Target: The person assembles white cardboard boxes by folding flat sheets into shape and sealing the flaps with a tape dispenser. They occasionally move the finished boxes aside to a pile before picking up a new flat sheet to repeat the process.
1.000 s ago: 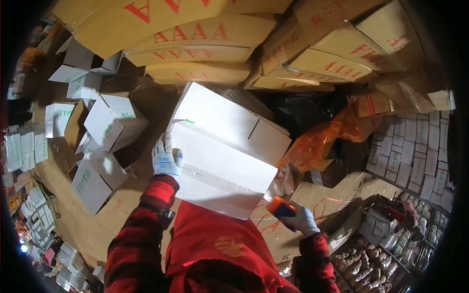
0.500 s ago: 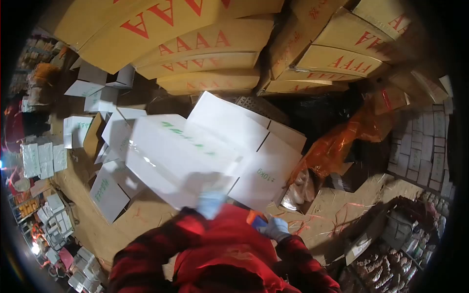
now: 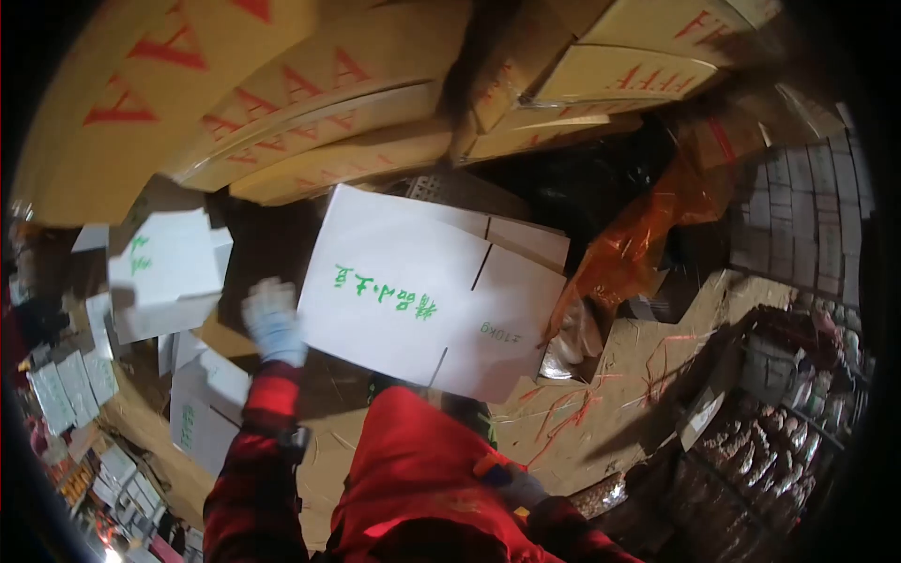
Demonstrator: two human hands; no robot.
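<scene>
Stockroom floor, tan cartons (image 3: pixel 310 89) with red letters stacked behind, white boxes scattered left.
Flattened white box (image 3: pixel 427 291) with green writing lies centre. Gloved left hand (image 3: pixel 272 324) raised just left of it, blurred, nothing held; a white box (image 3: pixel 164 272) further left. Right hand (image 3: pixel 511 480) low by red apron, gripping an orange tool (image 3: pixel 490 466).
</scene>
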